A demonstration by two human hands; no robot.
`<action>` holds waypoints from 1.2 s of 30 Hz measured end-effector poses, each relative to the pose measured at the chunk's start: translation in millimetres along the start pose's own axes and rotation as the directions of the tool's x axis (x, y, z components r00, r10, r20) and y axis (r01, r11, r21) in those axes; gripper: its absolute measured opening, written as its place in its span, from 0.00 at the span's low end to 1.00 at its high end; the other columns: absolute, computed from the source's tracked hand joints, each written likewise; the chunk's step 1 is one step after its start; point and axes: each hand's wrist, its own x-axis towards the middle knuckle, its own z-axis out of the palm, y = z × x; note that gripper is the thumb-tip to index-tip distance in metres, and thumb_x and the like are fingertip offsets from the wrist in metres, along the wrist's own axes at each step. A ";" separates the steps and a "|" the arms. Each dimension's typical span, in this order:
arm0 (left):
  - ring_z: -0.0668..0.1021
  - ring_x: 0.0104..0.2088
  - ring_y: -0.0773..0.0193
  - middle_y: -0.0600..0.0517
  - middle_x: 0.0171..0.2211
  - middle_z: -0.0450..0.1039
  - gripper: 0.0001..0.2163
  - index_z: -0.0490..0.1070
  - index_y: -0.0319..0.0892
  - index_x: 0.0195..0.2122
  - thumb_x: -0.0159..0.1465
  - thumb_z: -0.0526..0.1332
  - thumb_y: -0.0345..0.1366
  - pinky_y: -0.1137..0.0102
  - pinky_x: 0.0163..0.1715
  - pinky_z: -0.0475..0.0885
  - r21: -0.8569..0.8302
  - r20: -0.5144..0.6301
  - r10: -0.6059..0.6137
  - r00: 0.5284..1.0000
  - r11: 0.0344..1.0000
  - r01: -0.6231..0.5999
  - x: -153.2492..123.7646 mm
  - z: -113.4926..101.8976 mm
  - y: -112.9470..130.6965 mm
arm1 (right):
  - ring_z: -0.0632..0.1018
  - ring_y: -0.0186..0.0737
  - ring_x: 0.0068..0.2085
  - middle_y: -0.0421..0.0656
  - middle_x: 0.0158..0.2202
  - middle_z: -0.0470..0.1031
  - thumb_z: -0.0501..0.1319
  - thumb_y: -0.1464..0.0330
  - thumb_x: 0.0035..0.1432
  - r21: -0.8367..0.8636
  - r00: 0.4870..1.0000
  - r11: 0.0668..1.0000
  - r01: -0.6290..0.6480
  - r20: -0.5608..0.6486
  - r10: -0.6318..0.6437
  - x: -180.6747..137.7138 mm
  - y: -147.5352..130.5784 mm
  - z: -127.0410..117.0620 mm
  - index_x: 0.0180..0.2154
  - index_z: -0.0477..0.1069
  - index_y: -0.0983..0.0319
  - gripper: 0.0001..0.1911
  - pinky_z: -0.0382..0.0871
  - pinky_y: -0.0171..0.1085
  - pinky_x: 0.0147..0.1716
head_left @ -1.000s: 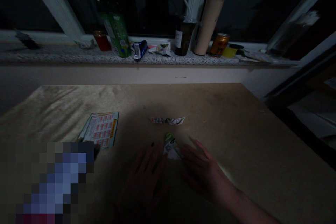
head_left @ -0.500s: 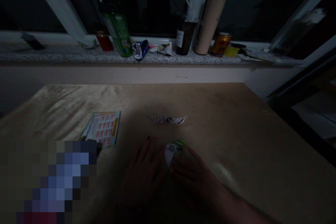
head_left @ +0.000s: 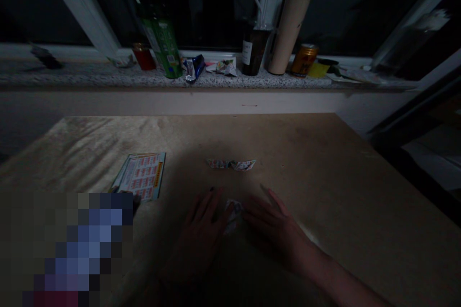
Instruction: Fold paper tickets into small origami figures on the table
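A small folded piece of printed paper point(head_left: 234, 207) lies on the table between my hands. My left hand point(head_left: 201, 235) rests flat to its left, fingers stretched out, the thumb against the paper's edge. On the other side, my right hand point(head_left: 275, 223) is held with fingers extended and the thumb apart, its fingertips close to the paper; whether they touch it I cannot tell in the dim light. Farther back lies a long, narrow folded paper piece point(head_left: 230, 165) with raised pointed ends. To the left is a stack of printed sheets point(head_left: 141, 175).
A stone windowsill point(head_left: 216, 82) runs behind the table point(head_left: 306, 153). On it stand a green bottle point(head_left: 165, 50), a dark cup with a straw point(head_left: 255, 53), a tall beige flask point(head_left: 291, 24), a gold can point(head_left: 304, 61) and crumpled wrappers point(head_left: 194, 68). A blurred-out patch covers the lower left.
My right hand has drawn back up and right off the paper. My left hand has shifted slightly right, its thumb now at the paper. The green and white printed face is no longer showing.
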 end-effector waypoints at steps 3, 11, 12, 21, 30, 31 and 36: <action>0.63 0.57 0.50 0.46 0.59 0.61 0.23 0.65 0.49 0.55 0.60 0.53 0.22 0.54 0.53 0.60 -0.027 -0.008 0.013 1.000 1.000 -0.013 1.6 -2.5 1.5 | 0.65 0.46 0.59 0.43 0.51 0.73 0.56 0.70 0.61 0.003 0.999 1.000 -0.017 -0.034 0.017 2.3 2.1 1.9 0.53 0.66 0.60 0.18 0.44 0.60 0.61; 0.71 0.45 0.58 0.50 0.47 0.70 0.23 0.67 0.47 0.52 0.60 0.51 0.18 0.62 0.46 0.66 -0.216 0.060 -0.011 0.998 0.976 0.024 3.0 -8.4 2.5 | 0.71 0.44 0.52 0.40 0.47 0.76 0.57 0.68 0.61 -0.032 0.989 0.999 -0.005 -0.146 0.000 1.0 1.2 11.9 0.48 0.70 0.58 0.13 0.45 0.58 0.61; 0.71 0.45 0.58 0.50 0.47 0.70 0.21 0.67 0.47 0.52 0.61 0.52 0.19 0.62 0.46 0.66 -0.247 0.057 -0.017 0.998 0.968 0.031 3.2 -9.9 2.5 | 0.72 0.44 0.51 0.40 0.47 0.76 0.57 0.68 0.61 -0.030 0.988 1.000 -0.005 -0.154 0.001 0.7 2.2 13.8 0.48 0.70 0.58 0.12 0.45 0.58 0.61; 0.70 0.46 0.54 0.48 0.48 0.68 0.18 0.65 0.42 0.50 0.60 0.63 0.37 0.59 0.48 0.64 -0.346 0.125 0.050 0.991 0.938 -0.004 22.9 -25.0 1.7 | 0.72 0.41 0.49 0.37 0.43 0.77 0.56 0.69 0.63 -0.014 0.989 0.999 0.044 -0.142 -0.046 5.9 11.1 11.1 0.45 0.71 0.56 0.10 0.43 0.56 0.61; 0.71 0.43 0.57 0.50 0.43 0.71 0.10 0.67 0.42 0.47 0.65 0.58 0.37 0.62 0.45 0.65 -0.319 0.109 0.135 0.985 0.943 -0.094 27.3 -19.2 -6.6 | 0.72 0.41 0.47 0.39 0.37 0.76 0.59 0.63 0.59 0.094 0.991 0.988 0.123 -0.055 -0.119 19.8 18.8 -2.3 0.41 0.73 0.57 0.09 0.44 0.53 0.61; 0.71 0.43 0.58 0.50 0.43 0.71 0.10 0.67 0.43 0.46 0.65 0.58 0.37 0.63 0.45 0.65 -0.334 0.096 0.130 0.987 0.938 -0.091 26.8 -17.7 -7.6 | 0.72 0.41 0.47 0.39 0.37 0.76 0.60 0.63 0.59 0.104 0.991 0.987 0.125 -0.062 -0.119 21.1 19.6 -0.9 0.40 0.73 0.58 0.08 0.45 0.52 0.60; 0.71 0.45 0.60 0.51 0.45 0.71 0.10 0.68 0.42 0.46 0.64 0.61 0.35 0.65 0.47 0.65 -0.433 0.057 0.086 0.995 0.900 -0.053 28.0 -12.5 -12.4 | 0.72 0.42 0.45 0.42 0.37 0.75 0.61 0.63 0.58 0.194 0.992 0.977 0.092 -0.098 -0.074 25.2 20.9 0.7 0.37 0.74 0.59 0.07 0.54 0.49 0.56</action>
